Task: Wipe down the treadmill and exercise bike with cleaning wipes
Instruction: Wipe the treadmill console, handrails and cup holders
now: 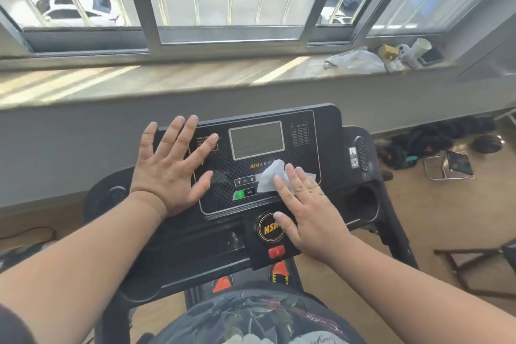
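Both hands are sitting flat on the treadmill console (329, 131) right now. The left hand (170, 170) is lying palm down on the left side of the panel, fingers straight and spread apart, gripping nothing, fingertips reaching up to the top edge of the panel beside the screen (256, 139). The right hand (310, 209) is pressing a white wipe (269, 174) against the button area just below the screen, fingers straight and close together, with the wipe poking out from under the fingertips, crumpled a bit. The thumb is resting on the round HSM badge (269, 227), and the red safety key (276, 252) is sitting just under that.

A cup holder (361, 202) is showing on the right end of the console, another one on the left end. Behind the treadmill a window sill (167, 78) is running across, with a paper cup (420, 47) and some bags piled at its right end. No exercise bike is showing up in this view.
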